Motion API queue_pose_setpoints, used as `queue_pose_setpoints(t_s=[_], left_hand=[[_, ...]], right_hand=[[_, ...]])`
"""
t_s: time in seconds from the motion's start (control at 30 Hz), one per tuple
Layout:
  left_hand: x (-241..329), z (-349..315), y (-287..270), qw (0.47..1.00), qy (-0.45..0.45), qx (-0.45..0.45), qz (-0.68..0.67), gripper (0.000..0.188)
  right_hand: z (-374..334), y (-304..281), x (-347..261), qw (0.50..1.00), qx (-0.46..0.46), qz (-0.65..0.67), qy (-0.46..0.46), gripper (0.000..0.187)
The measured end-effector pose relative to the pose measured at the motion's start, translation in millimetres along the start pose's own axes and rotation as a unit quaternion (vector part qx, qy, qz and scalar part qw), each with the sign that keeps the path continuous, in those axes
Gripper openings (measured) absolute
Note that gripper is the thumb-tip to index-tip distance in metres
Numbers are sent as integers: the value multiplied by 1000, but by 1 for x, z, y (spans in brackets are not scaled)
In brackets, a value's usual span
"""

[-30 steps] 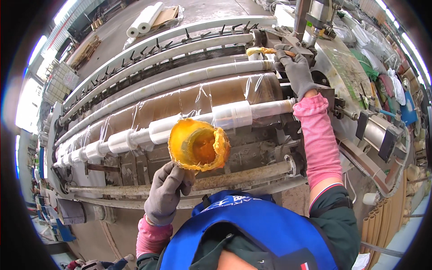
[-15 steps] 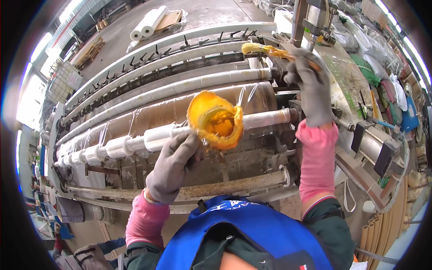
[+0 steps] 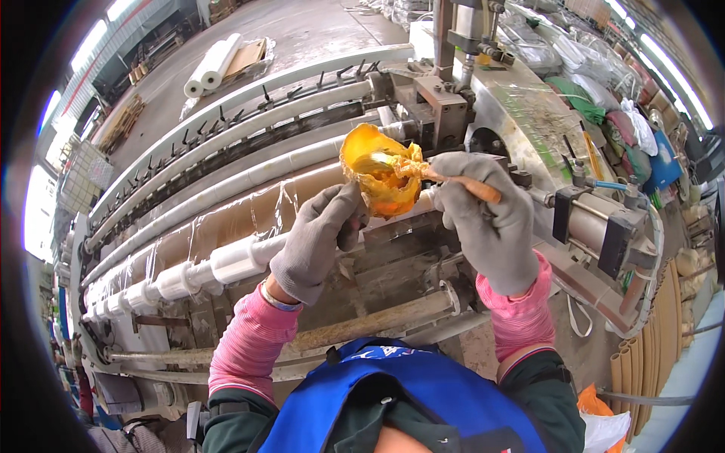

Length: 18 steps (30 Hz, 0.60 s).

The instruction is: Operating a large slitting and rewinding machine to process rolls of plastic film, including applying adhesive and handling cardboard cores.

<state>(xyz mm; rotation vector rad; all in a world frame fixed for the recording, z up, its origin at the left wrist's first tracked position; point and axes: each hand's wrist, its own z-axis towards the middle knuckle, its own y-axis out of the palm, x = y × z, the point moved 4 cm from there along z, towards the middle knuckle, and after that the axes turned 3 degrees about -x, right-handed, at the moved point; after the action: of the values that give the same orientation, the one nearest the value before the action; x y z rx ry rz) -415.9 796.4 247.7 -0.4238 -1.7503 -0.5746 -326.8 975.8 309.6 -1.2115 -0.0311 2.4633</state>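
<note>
Gripped by its rim in my gloved left hand (image 3: 321,234), a ragged cup (image 3: 393,198) crusted with yellow-orange grease tilts toward me over the machine. My gloved right hand (image 3: 491,215) closes around the wooden handle of a brush (image 3: 472,186). The brush's coated head reaches into the cup's opening, so its bristles are partly hidden. Beneath both hands lie the machine's long rollers, among them a brown roll (image 3: 226,215) under clear film and a shaft with white collars (image 3: 234,260).
A metal cylinder with black ends (image 3: 593,223) juts out on the right. Bundled sacks (image 3: 596,90) are heaped at the far right, and cardboard tubes (image 3: 630,370) stand at the lower right. White film rolls (image 3: 214,66) lie on the floor beyond the machine.
My right hand has come down and left, bringing the brush from above the far rollers into the cup. My left hand has shifted slightly right and up with the cup.
</note>
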Motion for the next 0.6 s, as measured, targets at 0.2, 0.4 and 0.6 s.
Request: queue_pose_setpoints(t_s=[0.2, 0.4, 0.6], left_hand=[[2, 19, 18, 999, -7, -37, 0, 35], [15, 47, 34, 998, 10, -57, 15, 34], [36, 99, 66, 994, 2, -109, 3, 31]], right_hand=[[-4, -17, -4, 991, -65, -111, -41, 18], [-10, -32, 9, 991, -13, -134, -6, 18], [-2, -45, 25, 989, 108, -93, 31, 56]])
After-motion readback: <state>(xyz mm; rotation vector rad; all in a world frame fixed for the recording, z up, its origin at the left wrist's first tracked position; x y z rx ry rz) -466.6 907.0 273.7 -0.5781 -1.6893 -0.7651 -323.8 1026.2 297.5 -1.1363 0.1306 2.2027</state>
